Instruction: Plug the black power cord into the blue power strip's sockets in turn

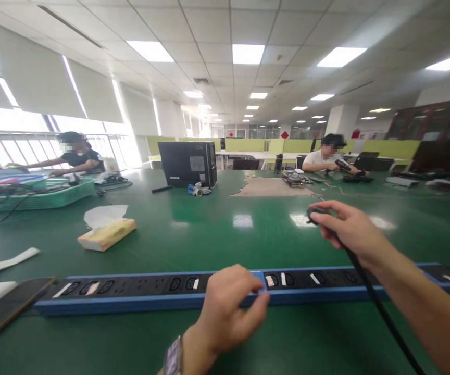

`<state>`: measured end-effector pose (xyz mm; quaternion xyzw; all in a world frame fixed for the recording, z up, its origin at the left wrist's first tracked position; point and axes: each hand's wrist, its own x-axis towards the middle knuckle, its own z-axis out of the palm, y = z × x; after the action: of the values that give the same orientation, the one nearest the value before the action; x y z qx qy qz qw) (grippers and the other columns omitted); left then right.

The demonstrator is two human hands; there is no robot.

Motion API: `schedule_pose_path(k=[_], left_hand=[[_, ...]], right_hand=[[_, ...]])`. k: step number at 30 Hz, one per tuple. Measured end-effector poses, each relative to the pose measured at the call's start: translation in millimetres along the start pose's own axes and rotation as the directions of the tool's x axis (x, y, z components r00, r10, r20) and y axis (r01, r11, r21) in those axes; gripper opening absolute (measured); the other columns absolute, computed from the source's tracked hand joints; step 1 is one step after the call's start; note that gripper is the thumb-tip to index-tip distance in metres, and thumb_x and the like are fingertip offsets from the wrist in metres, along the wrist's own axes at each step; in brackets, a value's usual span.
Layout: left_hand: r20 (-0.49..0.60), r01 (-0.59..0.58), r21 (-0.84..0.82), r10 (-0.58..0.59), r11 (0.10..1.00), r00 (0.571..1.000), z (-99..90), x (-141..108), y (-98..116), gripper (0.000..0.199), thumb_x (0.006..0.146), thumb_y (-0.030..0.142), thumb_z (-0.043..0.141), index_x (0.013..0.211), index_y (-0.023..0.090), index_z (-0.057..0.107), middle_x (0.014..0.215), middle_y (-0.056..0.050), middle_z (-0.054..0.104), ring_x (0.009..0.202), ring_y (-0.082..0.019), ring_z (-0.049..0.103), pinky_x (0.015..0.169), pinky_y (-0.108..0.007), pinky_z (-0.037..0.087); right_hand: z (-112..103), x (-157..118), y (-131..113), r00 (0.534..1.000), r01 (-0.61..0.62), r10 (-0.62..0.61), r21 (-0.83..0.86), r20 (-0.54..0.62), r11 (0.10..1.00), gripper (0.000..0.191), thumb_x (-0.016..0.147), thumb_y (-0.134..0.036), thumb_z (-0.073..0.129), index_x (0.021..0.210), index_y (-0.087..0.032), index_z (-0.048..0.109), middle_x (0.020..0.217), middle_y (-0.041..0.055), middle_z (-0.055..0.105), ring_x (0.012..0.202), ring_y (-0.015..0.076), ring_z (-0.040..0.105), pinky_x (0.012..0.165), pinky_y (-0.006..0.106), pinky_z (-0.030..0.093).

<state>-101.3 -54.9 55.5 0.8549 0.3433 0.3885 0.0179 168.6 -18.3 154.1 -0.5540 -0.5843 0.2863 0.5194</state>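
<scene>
A long blue power strip (131,301) with black sockets and small paper labels lies across the green table. Above its middle is my left hand (230,302), a watch on the wrist, thumb and index finger apart with nothing visible between them. My right hand (346,226) is raised above the table, beyond the strip's right half, its fingers closed on a black plug (317,214). From the plug a black cable (381,307) runs down under the right wrist and over the strip to the bottom edge.
A tissue pack (108,234) lies at the left, near a green basket (49,197) of cables. A black computer case (188,164) and gloves (199,189) stand farther back. A dark board (14,307) is at lower left. Two people sit across the table.
</scene>
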Motion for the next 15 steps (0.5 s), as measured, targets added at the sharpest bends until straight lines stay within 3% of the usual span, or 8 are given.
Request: schedule_pose_path(k=[1,3,5,8,11,15], left_hand=[[0.017,0.028,0.000,-0.028,1.000,0.999,4.8,8.5,-6.0,0.021,0.094,0.034,0.051,0.092,0.020,0.067,0.087,-0.006,0.068,0.082,-0.017,0.062,0.075,-0.033,0.053],[0.108,0.079,0.039,-0.083,0.996,0.991,16.5,21.2,-20.3,0.026,0.088,0.040,0.059,0.102,0.020,0.067,0.098,-0.007,0.069,0.092,-0.022,0.062,0.082,-0.037,0.051],[0.253,0.080,0.111,-0.106,0.991,0.962,29.1,24.4,-33.8,0.055,0.078,0.052,0.068,0.124,0.022,0.059,0.120,-0.009,0.064,0.108,-0.028,0.058,0.093,-0.043,0.048],[0.412,0.046,0.189,-0.122,0.981,0.903,43.7,15.2,-43.9,0.083,0.070,0.064,0.070,0.139,0.024,0.047,0.130,-0.011,0.059,0.116,-0.032,0.053,0.098,-0.046,0.043],[0.452,0.032,0.263,-0.152,0.964,0.879,49.1,7.3,-42.9,0.080,0.076,0.064,0.064,0.141,0.024,0.043,0.129,-0.011,0.059,0.115,-0.032,0.054,0.096,-0.046,0.042],[0.458,0.020,0.307,-0.167,0.952,0.873,49.7,10.3,-42.6,0.071,0.082,0.066,0.056,0.138,0.023,0.048,0.118,-0.010,0.063,0.106,-0.029,0.058,0.089,-0.041,0.043]], right_hand=[[8.1,3.6,2.1,0.999,0.003,0.001,-0.083,0.048,0.997,0.048,0.073,-0.050,0.070,0.106,-0.016,0.065,0.051,-0.0033,0.056,0.035,0.0080,0.043,0.034,0.020,0.031],[24.9,8.6,18.8,0.988,0.012,0.024,-0.236,0.149,0.972,0.041,0.078,-0.050,0.064,0.101,-0.016,0.068,0.050,-0.0025,0.056,0.037,0.0089,0.046,0.037,0.020,0.034],[37.4,10.8,46.1,0.965,-0.021,0.099,-0.303,0.244,0.953,0.037,0.082,-0.050,0.058,0.094,-0.016,0.068,0.048,-0.0031,0.053,0.037,0.0091,0.046,0.037,0.020,0.034],[39.2,10.2,89.0,0.899,-0.220,0.300,-0.262,0.319,0.940,0.036,0.083,-0.052,0.054,0.085,-0.017,0.062,0.045,-0.0050,0.048,0.034,0.0082,0.042,0.037,0.020,0.031],[16.0,10.6,118.6,0.844,-0.398,0.444,-0.202,0.302,0.895,0.038,0.079,-0.056,0.059,0.082,-0.018,0.056,0.046,-0.0065,0.045,0.035,0.0067,0.039,0.037,0.019,0.027],[-40.0,18.5,137.2,0.852,-0.465,0.509,-0.274,0.120,0.842,0.050,0.072,-0.065,0.064,0.085,-0.017,0.057,0.046,-0.0082,0.039,0.035,0.0053,0.033,0.037,0.019,0.021]])
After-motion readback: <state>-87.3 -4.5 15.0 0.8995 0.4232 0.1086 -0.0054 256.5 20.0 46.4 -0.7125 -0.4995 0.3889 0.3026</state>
